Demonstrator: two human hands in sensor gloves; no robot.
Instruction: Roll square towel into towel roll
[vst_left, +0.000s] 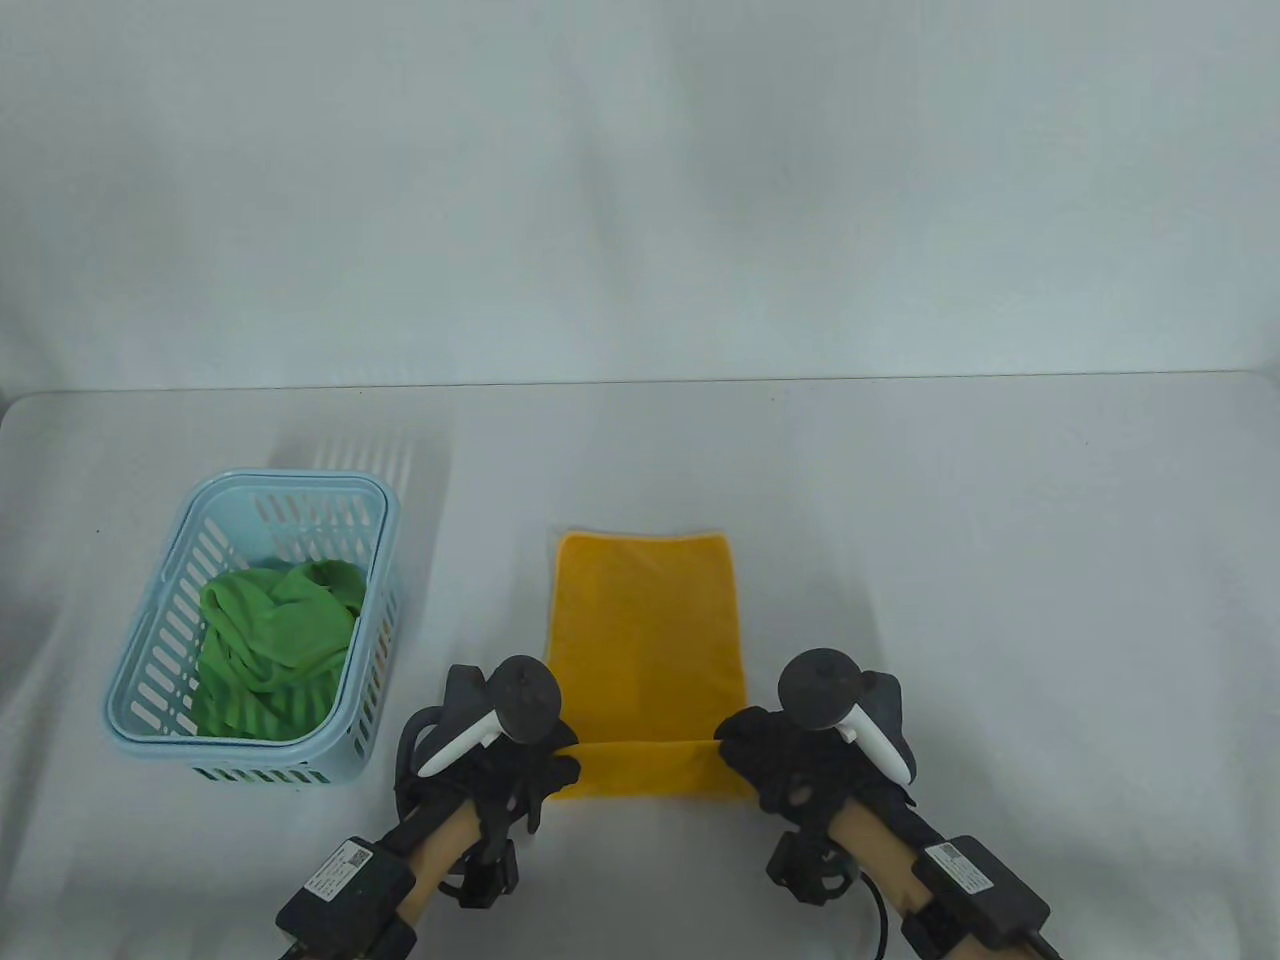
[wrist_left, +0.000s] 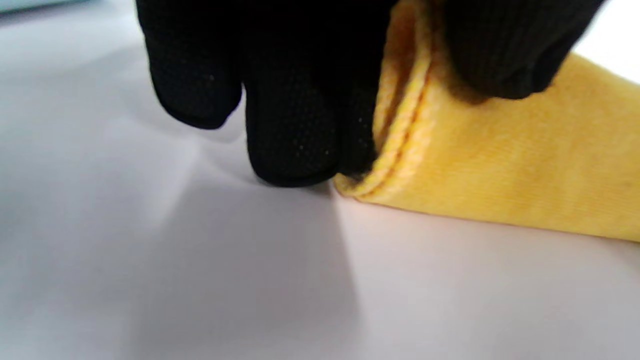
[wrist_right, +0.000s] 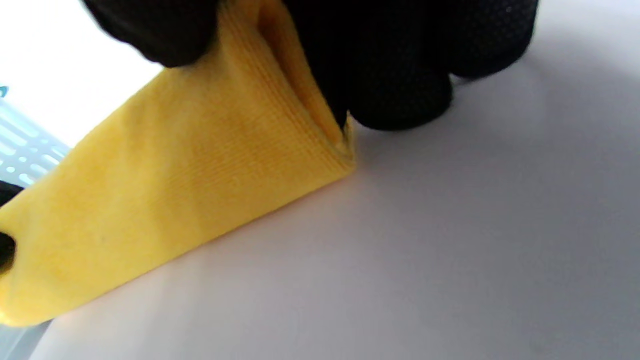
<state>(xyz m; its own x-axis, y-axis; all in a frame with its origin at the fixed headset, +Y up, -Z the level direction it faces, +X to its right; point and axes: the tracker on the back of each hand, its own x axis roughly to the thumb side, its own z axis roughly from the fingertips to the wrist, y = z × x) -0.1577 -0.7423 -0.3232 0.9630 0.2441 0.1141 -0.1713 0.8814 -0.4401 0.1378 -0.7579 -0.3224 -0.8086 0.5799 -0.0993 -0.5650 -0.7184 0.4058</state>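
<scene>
The left hand, in a black knit glove with a dotted grip texture, pinches the near left corner of the yellow towel: the left wrist view shows its thumb on top of the turned-over cloth and its fingers curled down at the open end of the fold, tips touching the surface. The right hand mirrors it at the near right corner, thumb above and fingers beside the fold's end, gripping the cloth. Between the two hands the towel's near edge is folded over into a short, soft tube; its hemmed border shows as a stitched, ribbed double line. The rest of the towel lies flat, a smooth rectangle of fine-woven fabric stretching away from the person at the middle of the white cloth-covered surface. Both forearms come in from the near edge, angled slightly inward, a dark round tracker with a white handle on the back of each hand.

Well to the left stands a pale blue slotted plastic basket with rounded corners, holding a crumpled green cloth.
</scene>
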